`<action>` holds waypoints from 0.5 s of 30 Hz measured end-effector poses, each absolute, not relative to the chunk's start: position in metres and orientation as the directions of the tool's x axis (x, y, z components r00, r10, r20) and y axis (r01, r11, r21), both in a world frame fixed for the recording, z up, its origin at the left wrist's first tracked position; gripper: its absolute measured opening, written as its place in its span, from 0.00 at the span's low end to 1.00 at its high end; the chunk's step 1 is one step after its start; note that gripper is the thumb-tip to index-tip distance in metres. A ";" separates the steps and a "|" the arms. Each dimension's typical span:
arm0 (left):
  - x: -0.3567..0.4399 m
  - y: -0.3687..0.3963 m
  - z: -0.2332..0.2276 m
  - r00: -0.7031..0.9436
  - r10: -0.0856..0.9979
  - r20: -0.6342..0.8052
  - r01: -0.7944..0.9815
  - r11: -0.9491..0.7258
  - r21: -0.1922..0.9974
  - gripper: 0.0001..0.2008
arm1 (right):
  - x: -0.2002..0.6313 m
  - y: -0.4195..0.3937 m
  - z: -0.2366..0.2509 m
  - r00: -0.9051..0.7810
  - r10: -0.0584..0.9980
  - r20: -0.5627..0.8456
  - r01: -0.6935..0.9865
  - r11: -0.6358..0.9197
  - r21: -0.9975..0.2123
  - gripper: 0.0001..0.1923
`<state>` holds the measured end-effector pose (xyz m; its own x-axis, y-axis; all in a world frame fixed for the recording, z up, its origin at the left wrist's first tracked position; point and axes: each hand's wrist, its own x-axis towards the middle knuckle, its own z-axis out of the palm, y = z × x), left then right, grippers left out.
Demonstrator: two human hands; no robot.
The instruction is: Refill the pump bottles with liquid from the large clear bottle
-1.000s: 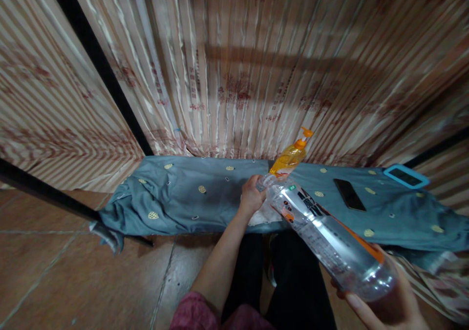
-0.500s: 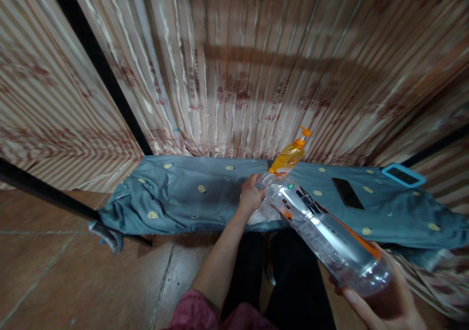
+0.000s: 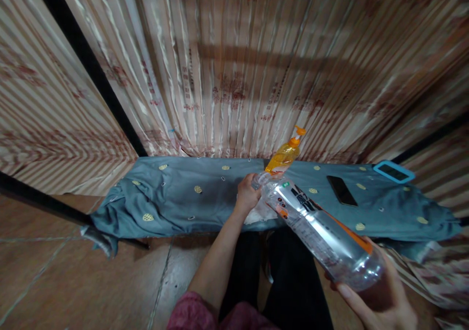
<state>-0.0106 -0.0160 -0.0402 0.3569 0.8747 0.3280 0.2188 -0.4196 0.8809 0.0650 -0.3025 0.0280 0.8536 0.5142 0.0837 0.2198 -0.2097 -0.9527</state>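
A large clear plastic bottle [image 3: 318, 227] with a silver and orange label lies slantwise across the front of me, its neck pointing up and left. My right hand [image 3: 381, 291] is wrapped around its base. At the neck end, my left hand [image 3: 249, 192] is closed on the bottle, with the fingertips partly hidden by the clear plastic. Just behind the neck stands a pump bottle [image 3: 282, 158] of yellow liquid with an orange pump top. A white tissue or cloth [image 3: 261, 214] is partly visible beneath the large bottle.
A grey-blue patterned cloth [image 3: 190, 213] covers the low bench ahead. To the right lie a black phone [image 3: 342, 190] and a blue-framed device [image 3: 394, 172]. Striped curtains [image 3: 234, 76] hang behind, and dark metal poles [image 3: 88, 66] slant at the left.
The view has shifted slightly, so the bench and everything on it appear a little further left. Both hands keep the same hold on the large bottle.
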 end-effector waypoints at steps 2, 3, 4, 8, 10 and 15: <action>-0.011 -0.015 -0.040 0.360 0.874 0.326 0.223 -0.420 0.880 0.11 | 0.056 -0.298 0.037 0.865 0.492 0.095 0.232 -0.226 -0.946 0.60; -0.011 -0.015 -0.041 0.360 0.874 0.325 0.226 -0.420 0.879 0.11 | 0.053 -0.297 0.040 0.868 0.488 0.092 0.228 -0.226 -0.947 0.61; -0.011 -0.015 -0.041 0.360 0.874 0.326 0.226 -0.420 0.879 0.11 | 0.051 -0.296 0.043 0.869 0.489 0.081 0.215 -0.224 -0.951 0.61; -0.010 -0.014 -0.041 0.358 0.874 0.330 0.218 -0.421 0.880 0.10 | 0.051 -0.296 0.045 0.863 0.501 0.062 0.199 -0.224 -0.954 0.61; -0.010 -0.014 -0.041 0.359 0.874 0.327 0.216 -0.418 0.882 0.10 | 0.052 -0.296 0.044 0.861 0.502 0.078 0.218 -0.226 -0.950 0.60; -0.010 -0.015 -0.040 0.351 0.879 0.324 0.212 -0.411 0.887 0.12 | 0.057 -0.299 0.035 0.864 0.494 0.096 0.221 -0.202 -0.954 0.59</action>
<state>-0.0101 -0.0148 -0.0403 0.3511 0.8787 0.3236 0.2117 -0.4111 0.8867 0.0573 -0.2987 0.0350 0.8641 0.4942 0.0956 0.2211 -0.2020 -0.9541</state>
